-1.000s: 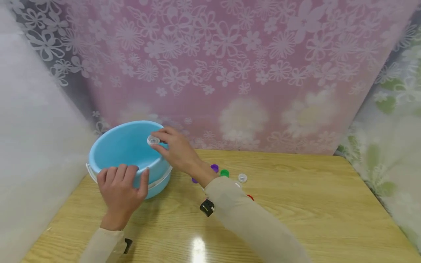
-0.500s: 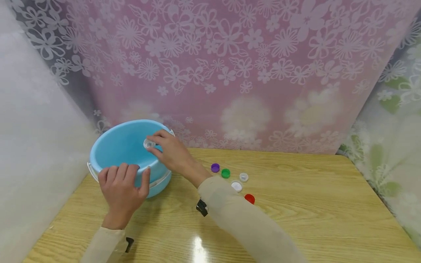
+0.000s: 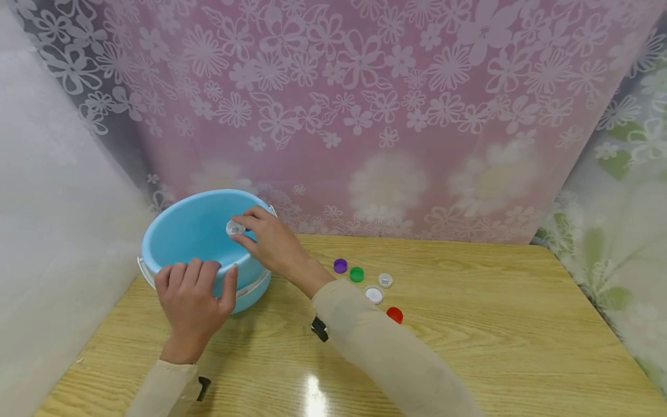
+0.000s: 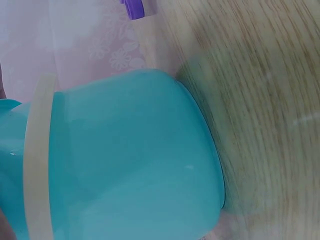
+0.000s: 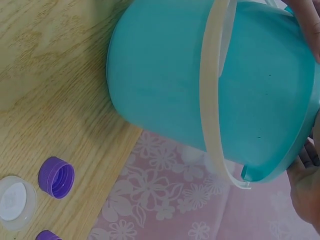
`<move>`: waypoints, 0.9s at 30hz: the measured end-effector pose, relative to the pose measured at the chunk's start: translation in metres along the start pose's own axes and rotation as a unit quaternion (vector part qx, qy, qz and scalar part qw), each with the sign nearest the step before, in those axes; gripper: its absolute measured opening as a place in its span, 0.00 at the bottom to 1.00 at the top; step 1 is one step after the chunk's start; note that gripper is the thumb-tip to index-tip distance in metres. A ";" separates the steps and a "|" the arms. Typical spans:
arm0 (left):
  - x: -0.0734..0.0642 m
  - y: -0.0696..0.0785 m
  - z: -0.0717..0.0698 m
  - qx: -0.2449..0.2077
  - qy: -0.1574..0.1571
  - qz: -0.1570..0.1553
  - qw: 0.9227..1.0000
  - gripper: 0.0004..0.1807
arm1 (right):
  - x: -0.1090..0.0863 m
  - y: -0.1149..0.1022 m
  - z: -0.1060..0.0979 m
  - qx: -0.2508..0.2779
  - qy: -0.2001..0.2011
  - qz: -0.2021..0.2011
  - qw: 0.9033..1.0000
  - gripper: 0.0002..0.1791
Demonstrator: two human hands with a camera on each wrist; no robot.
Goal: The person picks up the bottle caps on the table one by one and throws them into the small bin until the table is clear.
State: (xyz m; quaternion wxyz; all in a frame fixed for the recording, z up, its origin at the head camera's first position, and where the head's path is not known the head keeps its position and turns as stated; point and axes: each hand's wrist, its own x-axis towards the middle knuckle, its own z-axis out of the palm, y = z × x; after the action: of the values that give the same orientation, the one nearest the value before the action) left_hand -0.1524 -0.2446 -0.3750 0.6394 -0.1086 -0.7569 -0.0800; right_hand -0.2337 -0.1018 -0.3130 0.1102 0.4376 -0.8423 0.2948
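Right of centre over the bucket [image 3: 182,231], my right hand [image 3: 271,238] pinches the cap [image 3: 234,228]; my left hand [image 3: 194,296] grips the near rim [image 3: 224,270].

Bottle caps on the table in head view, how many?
5, right of bucket, back to front: purple, green, translucent, white, red. Right sleeve may hide more.

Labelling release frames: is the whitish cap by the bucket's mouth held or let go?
Held: in the head view, the right hand pinches the whitish cap at the mouth of the blue bucket.
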 end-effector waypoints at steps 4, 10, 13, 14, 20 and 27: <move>0.001 0.001 0.000 0.001 0.003 0.002 1.000 0.22 | 0.000 0.000 0.000 0.008 0.001 0.003 1.000 0.23; 0.001 0.001 -0.001 0.002 0.008 0.006 1.000 0.22 | 0.000 0.001 0.000 0.021 0.005 0.009 1.000 0.23; 0.001 0.001 0.000 0.003 0.008 0.008 1.000 0.22 | -0.001 0.001 0.000 0.037 0.007 0.015 0.999 0.22; 0.001 0.001 0.000 0.003 0.008 0.008 1.000 0.22 | -0.002 0.002 0.000 0.046 0.006 0.016 0.999 0.22; -0.001 -0.001 0.001 0.007 0.007 0.010 1.000 0.23 | -0.006 0.010 0.000 0.128 0.016 -0.006 0.992 0.18; -0.002 -0.001 0.000 0.005 0.015 0.003 1.000 0.22 | -0.022 0.031 -0.015 0.120 0.047 -0.020 0.991 0.15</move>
State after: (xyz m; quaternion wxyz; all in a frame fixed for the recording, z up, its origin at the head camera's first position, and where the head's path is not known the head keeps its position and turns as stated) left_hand -0.1526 -0.2459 -0.3765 0.6511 -0.1060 -0.7477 -0.0757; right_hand -0.2466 -0.0649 -0.3232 0.1022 0.4502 -0.7857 0.4118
